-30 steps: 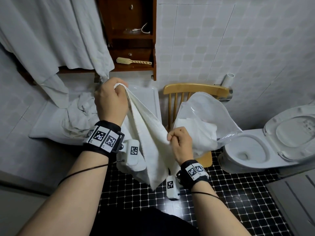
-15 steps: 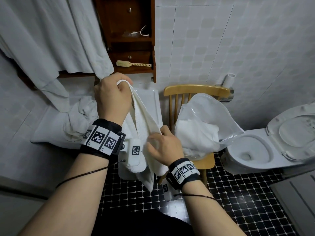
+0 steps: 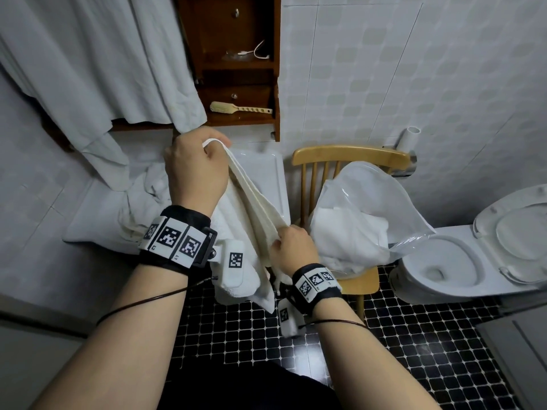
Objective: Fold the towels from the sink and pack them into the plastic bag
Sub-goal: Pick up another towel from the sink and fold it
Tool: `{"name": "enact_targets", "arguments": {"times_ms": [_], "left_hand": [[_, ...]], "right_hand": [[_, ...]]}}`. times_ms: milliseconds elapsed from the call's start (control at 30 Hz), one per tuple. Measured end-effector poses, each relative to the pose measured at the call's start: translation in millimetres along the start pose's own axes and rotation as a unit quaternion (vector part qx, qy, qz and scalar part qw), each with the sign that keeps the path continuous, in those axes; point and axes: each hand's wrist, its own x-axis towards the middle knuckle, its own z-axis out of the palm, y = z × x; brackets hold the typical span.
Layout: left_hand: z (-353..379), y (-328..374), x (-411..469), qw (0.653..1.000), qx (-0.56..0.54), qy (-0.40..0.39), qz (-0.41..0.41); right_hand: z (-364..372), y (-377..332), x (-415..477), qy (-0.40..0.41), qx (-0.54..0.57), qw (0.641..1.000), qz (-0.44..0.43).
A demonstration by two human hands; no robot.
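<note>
Your left hand point(image 3: 195, 170) grips one towel point(image 3: 251, 208) at its top; your right hand point(image 3: 293, 247) pinches it lower; one plastic bag point(image 3: 370, 190) sits right.

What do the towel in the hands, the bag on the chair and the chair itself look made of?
Towel: probably cotton cloth, white, matte, nubbly weave, hangs limp. Bag: thin clear plastic, glossy highlights, contents show through. Chair: light wood, smooth satin sheen, likely varnished.
</note>
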Motion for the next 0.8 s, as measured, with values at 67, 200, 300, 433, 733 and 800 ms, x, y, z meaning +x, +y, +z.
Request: {"name": "enact_targets", "arguments": {"times_ms": [67,200,300,433,733,800], "left_hand": [[-2.1,-4.2,3.2,1.0,0.019,0.011,-0.012],[-4.2,-22.6,12.8,0.996,0.068,0.041,-0.041],[-2.6,-33.3,12.9,0.993,0.099,0.044,-0.05],[-1.6,-40.5,13.6,0.991,0.113,0.042,-0.063],[-13.6,-54.1,14.6,0.985,0.156,0.048,-0.061],[-19.1,-57.3,14.8,0.982,0.172,0.052,-0.062]], "right_hand": [[0.2,14.4,1.8,0.0,0.057,0.998,0.019],[-12.8,33.5,-2.9,0.078,0.244,0.965,0.065],[-13.5,40.7,-3.2,0.123,0.247,0.96,0.056],[-11.7,48.0,-6.0,0.113,0.168,0.979,-0.017],[-26.3,57.1,13.1,0.04,-0.012,0.999,0.001],[-33.7,48.4,16.7,0.179,0.088,0.978,0.062]]}}
